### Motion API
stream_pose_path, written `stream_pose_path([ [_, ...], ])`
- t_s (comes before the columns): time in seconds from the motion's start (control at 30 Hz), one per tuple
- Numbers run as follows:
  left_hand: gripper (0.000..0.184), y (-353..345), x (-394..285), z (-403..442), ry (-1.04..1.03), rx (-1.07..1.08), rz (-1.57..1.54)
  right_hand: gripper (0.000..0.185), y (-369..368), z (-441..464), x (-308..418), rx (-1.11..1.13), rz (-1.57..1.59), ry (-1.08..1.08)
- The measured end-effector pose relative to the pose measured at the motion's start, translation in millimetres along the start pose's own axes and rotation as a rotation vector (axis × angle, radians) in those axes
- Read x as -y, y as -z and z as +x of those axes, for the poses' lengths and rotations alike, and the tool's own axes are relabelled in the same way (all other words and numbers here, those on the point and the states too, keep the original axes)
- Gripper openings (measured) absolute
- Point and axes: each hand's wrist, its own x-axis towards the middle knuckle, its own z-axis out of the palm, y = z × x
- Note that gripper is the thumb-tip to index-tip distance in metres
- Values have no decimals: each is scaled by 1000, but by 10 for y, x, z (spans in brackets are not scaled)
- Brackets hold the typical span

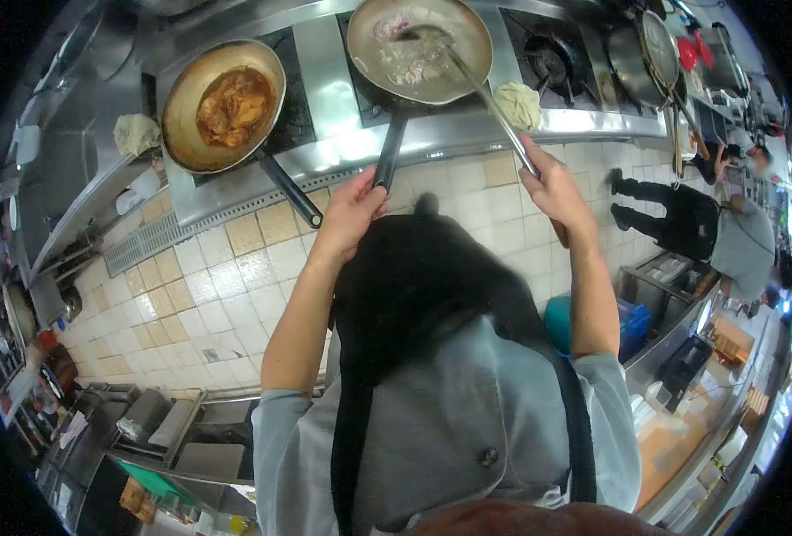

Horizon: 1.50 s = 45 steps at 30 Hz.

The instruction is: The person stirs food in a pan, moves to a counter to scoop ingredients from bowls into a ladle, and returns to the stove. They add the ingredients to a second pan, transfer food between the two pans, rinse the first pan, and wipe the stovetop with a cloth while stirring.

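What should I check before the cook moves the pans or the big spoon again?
1. Is the left hand on the middle pan's handle? Ok, it holds the end.
2. Is the right hand holding the big spoon? Ok.
3. Is the spoon's scoop inside the middle pan? Ok, it's in the food.
4. Is the other pan's handle tucked in? Not ok, it sticks out past the stove front.
5. Is the flame off under the middle pan? Cannot tell, the pan hides it.
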Motion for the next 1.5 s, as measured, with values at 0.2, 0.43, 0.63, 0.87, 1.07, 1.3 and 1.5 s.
stream_pose_path([
  [0.2, 50, 3, 21, -64, 21, -14, 17, 58, -195, 135, 44, -96, 45, 190],
  [0.43, 54, -6, 21, -132, -15, -88, 52, 58, 32, -199, 102, 3, -75, 198],
  [0.63, 57, -15, 78, -102, -17, -44, 26, 57, 247, -845, 255, 164, 340, -318],
  [0.87, 55, -100, 41, -160, 2, -68, -67, 56, -86, -357, -18, 51, 201, -121],
  [1.07, 49, -18, 136, -137, 16, -85, -99, 58, -363, 101, -56, -145, 208, -75],
  [1.3, 48, -85, 33, -184, 9, -89, -114, 60, -426, 81, 116, 34, 575, -94],
  [1.5, 49, -99, 19, -173, 5, -107, -99, 61, -332, -369, 264, 178, 806, -248],
])
